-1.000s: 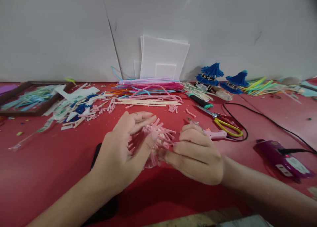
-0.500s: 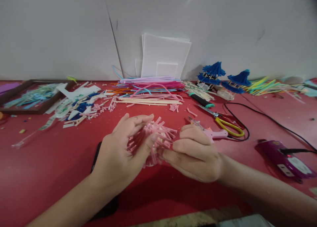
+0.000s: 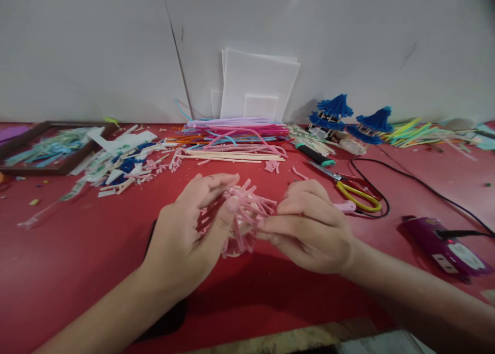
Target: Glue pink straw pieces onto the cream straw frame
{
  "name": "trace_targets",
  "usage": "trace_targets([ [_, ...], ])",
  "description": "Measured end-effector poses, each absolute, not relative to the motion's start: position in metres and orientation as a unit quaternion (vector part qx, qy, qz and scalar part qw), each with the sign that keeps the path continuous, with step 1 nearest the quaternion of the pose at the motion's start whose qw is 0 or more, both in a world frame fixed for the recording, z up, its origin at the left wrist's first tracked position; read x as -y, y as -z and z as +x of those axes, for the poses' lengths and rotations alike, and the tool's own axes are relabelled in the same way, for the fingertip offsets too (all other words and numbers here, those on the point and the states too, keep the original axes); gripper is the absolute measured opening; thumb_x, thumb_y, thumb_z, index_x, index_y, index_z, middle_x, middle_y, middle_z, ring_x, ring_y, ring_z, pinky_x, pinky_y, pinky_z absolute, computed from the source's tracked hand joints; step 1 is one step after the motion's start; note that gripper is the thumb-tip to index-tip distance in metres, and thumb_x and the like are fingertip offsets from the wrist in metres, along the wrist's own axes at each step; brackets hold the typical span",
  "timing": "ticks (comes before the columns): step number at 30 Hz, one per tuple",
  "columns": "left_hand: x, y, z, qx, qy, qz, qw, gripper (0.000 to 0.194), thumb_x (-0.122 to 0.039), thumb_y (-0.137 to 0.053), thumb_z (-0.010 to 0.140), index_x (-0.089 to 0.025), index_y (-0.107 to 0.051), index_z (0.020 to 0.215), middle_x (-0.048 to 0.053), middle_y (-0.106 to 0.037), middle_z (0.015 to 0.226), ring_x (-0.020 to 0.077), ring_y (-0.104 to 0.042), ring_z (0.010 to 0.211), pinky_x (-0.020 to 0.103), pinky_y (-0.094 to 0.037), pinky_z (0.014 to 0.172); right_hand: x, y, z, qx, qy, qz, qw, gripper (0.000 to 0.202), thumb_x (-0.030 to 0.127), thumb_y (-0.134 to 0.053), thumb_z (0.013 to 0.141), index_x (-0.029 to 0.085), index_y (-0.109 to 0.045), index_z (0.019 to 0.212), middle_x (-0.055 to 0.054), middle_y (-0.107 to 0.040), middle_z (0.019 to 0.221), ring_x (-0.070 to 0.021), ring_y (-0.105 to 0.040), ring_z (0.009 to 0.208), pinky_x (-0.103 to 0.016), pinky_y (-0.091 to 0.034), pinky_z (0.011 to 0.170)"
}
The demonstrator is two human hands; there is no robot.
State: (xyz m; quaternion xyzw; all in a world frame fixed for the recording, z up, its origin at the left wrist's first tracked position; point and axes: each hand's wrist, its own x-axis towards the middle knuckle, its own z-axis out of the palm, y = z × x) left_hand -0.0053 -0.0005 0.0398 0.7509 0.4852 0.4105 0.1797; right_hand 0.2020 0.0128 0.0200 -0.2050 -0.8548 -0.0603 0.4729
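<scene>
A rounded bundle of pink strips [image 3: 247,209] is held just above the red table [image 3: 247,297], its strip ends fanning out to the right. Around its left side curls my left hand [image 3: 193,230], thumb pressed on the front and fingers behind. At the bundle's right edge my right hand [image 3: 313,228] pinches the end of a pink strip between thumb and forefinger. The rest of its fingers are folded. The far side of the bundle is hidden by my left hand.
Long coloured strips [image 3: 235,135] lie along the wall. Scraps [image 3: 127,163] and a brown frame [image 3: 64,168] are at left. At right are yellow-handled scissors [image 3: 359,197], a green-black tool [image 3: 315,155], blue-roofed models [image 3: 332,112] and a purple power strip [image 3: 444,246]. A dark phone-like object [image 3: 166,320] lies beneath my left arm.
My right hand has moved slightly up and right, now covering most of the pink tool behind it. My left thumb has shifted up and left on the bundle.
</scene>
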Motion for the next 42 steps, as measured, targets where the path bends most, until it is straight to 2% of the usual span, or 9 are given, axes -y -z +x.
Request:
trace_targets([
  [8,-0.001,-0.043,-0.013,-0.43,-0.399,0.807,0.069,0.021,-0.021,-0.055,0.093,-0.024,-0.063,0.112,0.003,-0.071,0.123,0.0201,-0.066,0.116,0.034,-0.051,0.106,-0.014,-0.019,0.201,0.859,0.062,-0.187,0.473,0.01,0.015,-0.062,0.091,0.015,-0.069,0.083,-0.001,-0.064,0.073,-0.0116,-0.055,0.07,-0.03,-0.048,0.071],
  [18,-0.007,-0.053,-0.019,-0.399,-0.399,0.822,0.081,0.024,-0.018,-0.058,0.09,-0.024,-0.062,0.113,0.004,-0.069,0.119,0.0206,-0.065,0.113,0.034,-0.05,0.102,-0.015,-0.017,0.204,0.865,0.077,-0.181,0.461,0.003,0.017,-0.064,0.088,0.017,-0.065,0.091,-0.002,-0.067,0.078,-0.013,-0.06,0.075,-0.032,-0.052,0.079],
  [23,-0.009,-0.062,-0.021,-0.284,-0.337,0.897,0.008,0.026,-0.009,-0.06,0.086,-0.025,-0.065,0.106,0.006,-0.068,0.121,0.0218,-0.061,0.119,0.04,-0.045,0.108,-0.018,-0.013,0.207,0.869,0.059,-0.193,0.452,0.028,0.026,-0.073,0.085,0.016,-0.058,0.107,-0.004,-0.069,0.089,-0.0159,-0.062,0.084,-0.034,-0.053,0.083],
  [30,-0.014,-0.065,-0.026,-0.268,-0.307,0.913,0.021,0.029,-0.008,-0.057,0.087,-0.026,-0.064,0.109,0.005,-0.069,0.121,0.0222,-0.06,0.118,0.042,-0.048,0.105,-0.006,-0.028,0.246,0.89,-0.023,-0.299,0.344,0.074,0.06,-0.071,0.078,0.019,-0.047,0.135,-0.014,-0.061,0.121,-0.0274,-0.058,0.117,-0.044,-0.05,0.1],
  [32,-0.015,-0.066,-0.027,-0.268,-0.304,0.914,0.018,0.029,-0.009,-0.057,0.087,-0.027,-0.064,0.109,0.004,-0.069,0.121,0.0225,-0.06,0.118,0.043,-0.048,0.105,-0.006,-0.036,0.265,0.859,-0.121,-0.324,0.378,0.067,0.062,-0.063,0.085,0.024,-0.048,0.137,-0.014,-0.059,0.126,-0.0275,-0.058,0.12,-0.043,-0.051,0.101],
  [35,-0.017,-0.071,-0.028,-0.257,-0.279,0.925,0.006,0.028,-0.011,-0.057,0.088,-0.029,-0.065,0.108,0.004,-0.069,0.123,0.0235,-0.059,0.121,0.044,-0.045,0.109,-0.013,-0.039,0.3,0.777,-0.207,-0.401,0.439,0.032,0.041,-0.052,0.097,0.028,-0.056,0.125,-0.01,-0.064,0.113,-0.0215,-0.066,0.102,-0.035,-0.057,0.085],
  [37,-0.019,-0.078,-0.028,-0.239,-0.25,0.938,-0.014,0.025,-0.013,-0.055,0.09,-0.027,-0.066,0.108,0.004,-0.07,0.122,0.0234,-0.059,0.122,0.043,-0.044,0.111,-0.018,-0.03,0.328,0.799,-0.14,-0.478,0.336,0.024,0.025,-0.057,0.09,0.026,-0.061,0.114,-0.01,-0.068,0.106,-0.0215,-0.069,0.094,-0.035,-0.058,0.077],
  [40,-0.024,-0.092,-0.026,-0.225,-0.208,0.951,-0.046,0.023,-0.021,-0.05,0.095,-0.027,-0.07,0.106,0.004,-0.072,0.118,0.0255,-0.061,0.119,0.042,-0.047,0.105,-0.019,-0.002,0.366,0.846,-0.027,-0.517,0.127,0.043,0.013,-0.058,0.077,0.02,-0.064,0.119,-0.018,-0.071,0.114,-0.0321,-0.068,0.106,-0.049,-0.056,0.089],
  [42,-0.028,-0.101,-0.024,-0.219,-0.181,0.958,-0.04,0.027,-0.023,-0.046,0.095,-0.029,-0.072,0.102,0.002,-0.073,0.117,0.0269,-0.063,0.116,0.043,-0.049,0.101,-0.013,0.018,0.38,0.85,-0.013,-0.524,0.053,0.051,0.006,-0.054,0.075,0.016,-0.062,0.124,-0.024,-0.065,0.127,-0.0345,-0.065,0.118,-0.05,-0.054,0.097],
])
